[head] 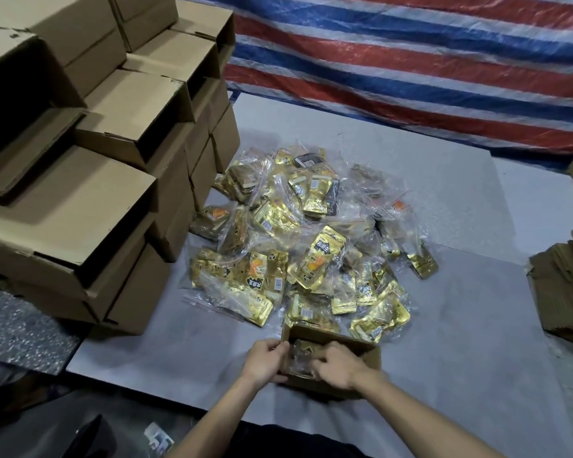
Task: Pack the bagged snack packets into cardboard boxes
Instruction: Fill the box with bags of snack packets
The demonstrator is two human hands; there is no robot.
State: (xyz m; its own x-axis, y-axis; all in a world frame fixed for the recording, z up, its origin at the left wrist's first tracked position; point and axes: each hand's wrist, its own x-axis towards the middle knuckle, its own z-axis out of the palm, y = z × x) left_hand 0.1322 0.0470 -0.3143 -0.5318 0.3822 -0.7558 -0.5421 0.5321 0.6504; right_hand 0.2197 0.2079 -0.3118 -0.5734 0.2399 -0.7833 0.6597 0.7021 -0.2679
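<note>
A small open cardboard box (pixel 366 352) sits on the grey sheet right in front of me. My left hand (pixel 264 360) grips its left wall, fingers curled over the rim. My right hand (pixel 338 366) is inside the box, fingers curled on a clear bag of snack packets (pixel 298 357) that lies in it. Just beyond the box spreads a loose heap of clear bags with gold snack packets (pixel 311 246).
Several closed cardboard boxes (pixel 90 180) are stacked high at the left. A pile of flat folded cartons (pixel 566 292) lies at the right edge. A red, white and blue striped tarp (pixel 411 61) hangs behind. The grey sheet (pixel 477 342) covers the floor.
</note>
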